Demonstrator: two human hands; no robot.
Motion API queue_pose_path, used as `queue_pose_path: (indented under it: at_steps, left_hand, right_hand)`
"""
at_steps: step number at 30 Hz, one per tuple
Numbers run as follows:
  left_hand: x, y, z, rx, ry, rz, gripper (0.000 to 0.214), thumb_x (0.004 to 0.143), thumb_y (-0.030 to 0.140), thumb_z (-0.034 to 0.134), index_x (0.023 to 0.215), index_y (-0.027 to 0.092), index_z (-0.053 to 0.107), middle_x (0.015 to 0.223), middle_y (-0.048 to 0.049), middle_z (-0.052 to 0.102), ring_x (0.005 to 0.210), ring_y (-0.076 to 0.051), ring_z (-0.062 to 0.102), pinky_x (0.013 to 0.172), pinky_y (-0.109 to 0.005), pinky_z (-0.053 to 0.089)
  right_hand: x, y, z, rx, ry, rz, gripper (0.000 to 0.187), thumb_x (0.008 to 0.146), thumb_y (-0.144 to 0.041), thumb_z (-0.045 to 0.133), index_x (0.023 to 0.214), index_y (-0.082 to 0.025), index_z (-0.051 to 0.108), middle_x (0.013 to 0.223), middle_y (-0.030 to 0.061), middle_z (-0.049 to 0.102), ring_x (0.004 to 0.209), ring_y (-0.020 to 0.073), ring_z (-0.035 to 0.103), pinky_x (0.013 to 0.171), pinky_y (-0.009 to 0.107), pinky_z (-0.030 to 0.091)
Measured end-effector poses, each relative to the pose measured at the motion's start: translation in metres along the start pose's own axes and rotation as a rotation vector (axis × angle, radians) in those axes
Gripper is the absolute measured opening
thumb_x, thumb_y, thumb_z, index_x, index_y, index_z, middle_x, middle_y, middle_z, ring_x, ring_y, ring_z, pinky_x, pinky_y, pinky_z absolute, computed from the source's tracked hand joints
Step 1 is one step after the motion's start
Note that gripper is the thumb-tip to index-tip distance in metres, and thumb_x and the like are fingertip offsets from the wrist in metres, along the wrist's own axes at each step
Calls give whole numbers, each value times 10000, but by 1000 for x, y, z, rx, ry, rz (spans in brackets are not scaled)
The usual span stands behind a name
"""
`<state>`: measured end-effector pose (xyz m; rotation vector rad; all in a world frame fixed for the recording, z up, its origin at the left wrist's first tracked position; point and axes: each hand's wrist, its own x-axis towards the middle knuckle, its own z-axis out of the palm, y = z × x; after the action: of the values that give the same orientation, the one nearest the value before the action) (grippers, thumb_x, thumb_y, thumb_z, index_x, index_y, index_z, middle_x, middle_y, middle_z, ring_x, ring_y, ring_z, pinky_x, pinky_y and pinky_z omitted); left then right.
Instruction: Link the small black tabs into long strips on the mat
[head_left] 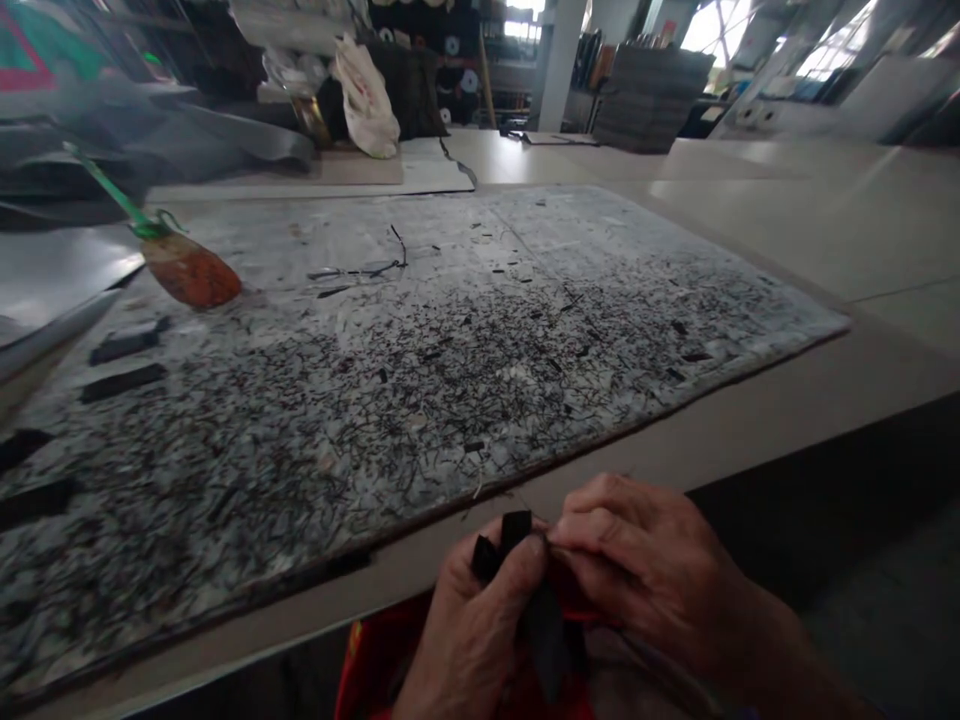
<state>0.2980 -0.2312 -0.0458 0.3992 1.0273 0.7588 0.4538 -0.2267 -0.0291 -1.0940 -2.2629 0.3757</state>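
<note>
Low in the head view, beyond the near edge of the board, my left hand [480,620] is closed around a black strip of material [546,635]. Two dark ends of it stick up by the thumb, and a longer piece hangs below; whether it is one folded strip or several I cannot tell. Touching or almost touching it, my right hand [645,560] has its fingers pinched together beside the left thumb. What sits between those right fingertips is hidden. Red cloth [382,650] shows under both hands.
A pale board [420,230] littered with dark clippings lies on the table [780,380]. Larger black scraps [124,382] rest at its left. A brush or scoop-like tool with green handle and orange-brown head [191,270] lies at the far left. A white bag [365,100] stands behind.
</note>
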Motion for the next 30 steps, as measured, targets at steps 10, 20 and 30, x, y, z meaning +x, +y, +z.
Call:
queue_pose_path:
  at_steps: [10,20,30]
  left_hand:
    - [-4,3,4,-14,-58,23,257,637,357,751,755,146,663,678,-27,611,597,-129,543,542,-189,431]
    - [-3,5,-6,31,-92,24,311,681,413,718,903,202,664,778,-22,627,609,-111,534,515,-164,386]
    - [-6,8,-9,559,-99,350,237,790,380,579,786,171,691,731,-28,612,686,-158,520,634,-206,417]
  right_hand:
    - [5,3,10,90,77,129,136,775,-49,440,766,-185,445,702,-1,498,638,113,500,568,217,402]
    - [0,4,3,291,111,226,161,810,-71,499,881,-213,529,810,-10,550,758,93,551,683,180,442]
    - [5,0,0,537,-38,444,76,821,-215,581,764,-182,620,737,-1,592,703,111,566,624,201,440]
